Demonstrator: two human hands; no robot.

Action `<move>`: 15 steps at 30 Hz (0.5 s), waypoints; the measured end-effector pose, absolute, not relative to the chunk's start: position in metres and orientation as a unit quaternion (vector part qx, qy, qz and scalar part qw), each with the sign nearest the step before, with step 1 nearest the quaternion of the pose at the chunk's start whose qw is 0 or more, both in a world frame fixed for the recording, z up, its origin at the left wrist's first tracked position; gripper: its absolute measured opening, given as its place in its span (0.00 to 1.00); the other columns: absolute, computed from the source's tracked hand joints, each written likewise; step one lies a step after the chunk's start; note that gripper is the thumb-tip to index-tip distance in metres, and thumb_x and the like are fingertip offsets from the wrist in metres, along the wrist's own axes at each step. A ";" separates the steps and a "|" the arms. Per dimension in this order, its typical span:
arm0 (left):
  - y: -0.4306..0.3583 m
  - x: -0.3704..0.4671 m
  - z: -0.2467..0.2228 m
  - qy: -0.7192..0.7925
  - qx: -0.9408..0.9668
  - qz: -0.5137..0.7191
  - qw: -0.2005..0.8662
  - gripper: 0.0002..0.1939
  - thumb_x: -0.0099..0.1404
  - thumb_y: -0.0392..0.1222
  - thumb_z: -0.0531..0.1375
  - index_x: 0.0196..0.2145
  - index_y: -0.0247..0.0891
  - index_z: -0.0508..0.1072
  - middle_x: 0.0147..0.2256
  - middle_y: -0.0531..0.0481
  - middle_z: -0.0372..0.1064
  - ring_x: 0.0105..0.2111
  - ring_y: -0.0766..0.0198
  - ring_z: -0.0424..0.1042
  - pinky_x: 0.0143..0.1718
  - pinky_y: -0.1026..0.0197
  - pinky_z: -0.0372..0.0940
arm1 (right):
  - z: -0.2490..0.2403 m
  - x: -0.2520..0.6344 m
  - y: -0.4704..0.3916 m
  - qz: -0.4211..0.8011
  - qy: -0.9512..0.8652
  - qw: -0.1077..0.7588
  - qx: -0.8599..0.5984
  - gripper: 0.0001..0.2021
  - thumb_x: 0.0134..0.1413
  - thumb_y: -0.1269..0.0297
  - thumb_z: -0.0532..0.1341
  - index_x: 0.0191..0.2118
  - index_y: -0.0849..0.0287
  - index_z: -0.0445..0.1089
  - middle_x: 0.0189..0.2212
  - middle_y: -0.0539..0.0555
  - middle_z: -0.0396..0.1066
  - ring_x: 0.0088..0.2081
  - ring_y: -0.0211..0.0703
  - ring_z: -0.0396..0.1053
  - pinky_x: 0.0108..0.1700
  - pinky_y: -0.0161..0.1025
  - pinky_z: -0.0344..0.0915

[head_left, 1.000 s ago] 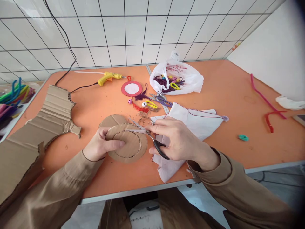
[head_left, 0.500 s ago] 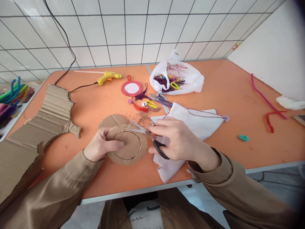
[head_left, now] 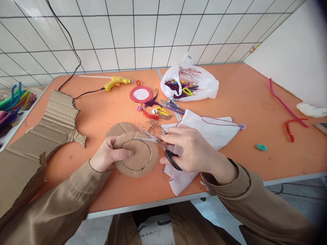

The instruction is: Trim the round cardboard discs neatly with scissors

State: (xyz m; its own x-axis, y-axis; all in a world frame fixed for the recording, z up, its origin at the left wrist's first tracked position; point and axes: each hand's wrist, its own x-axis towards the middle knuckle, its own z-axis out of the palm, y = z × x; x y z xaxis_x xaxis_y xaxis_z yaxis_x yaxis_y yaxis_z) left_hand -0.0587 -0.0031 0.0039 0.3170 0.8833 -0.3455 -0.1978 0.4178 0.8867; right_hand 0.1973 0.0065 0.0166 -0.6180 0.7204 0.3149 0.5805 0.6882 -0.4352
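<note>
With the left hand [head_left: 108,156] closed on one side, thumb flat on top, grips the ringed cardboard disc [head_left: 138,158] over the orange counter [head_left: 114,194], partly covering a second cardboard piece [head_left: 121,128], likely to keep it steady. With the right hand [head_left: 190,146] curled round black-handled scissors [head_left: 152,140], holds them well parted, seemingly to bring the upper rim between the blades.

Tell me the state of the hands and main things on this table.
Held cardboard disc: circular cut line inside its rim
Black-handled scissors: blades parted
Left hand: gripping disc
Right hand: holding scissors
Yellow glue gun: lying down, cord attached
Plastic bag: open, contents showing
White cloth: rumpled
Cardboard sheet: edge ragged
</note>
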 end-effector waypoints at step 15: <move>-0.005 -0.059 0.008 0.460 0.383 0.388 0.701 0.12 0.41 0.36 0.75 0.28 0.38 0.84 0.25 0.52 0.80 0.24 0.63 0.76 0.28 0.64 0.72 | 0.018 0.195 0.006 0.179 -0.882 0.241 -0.363 0.08 0.47 0.65 0.68 0.26 0.59 0.69 0.21 0.45 0.54 0.24 0.36 0.51 0.28 0.37 0.50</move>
State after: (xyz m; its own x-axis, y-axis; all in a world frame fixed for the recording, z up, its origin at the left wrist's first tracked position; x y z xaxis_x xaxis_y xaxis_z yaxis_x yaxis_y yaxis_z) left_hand -0.0592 -0.0054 0.0079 0.2761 0.8962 -0.3472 -0.1915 0.4053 0.8939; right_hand 0.1954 0.0061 0.0179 -0.6204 0.7264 0.2957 0.5541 0.6728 -0.4902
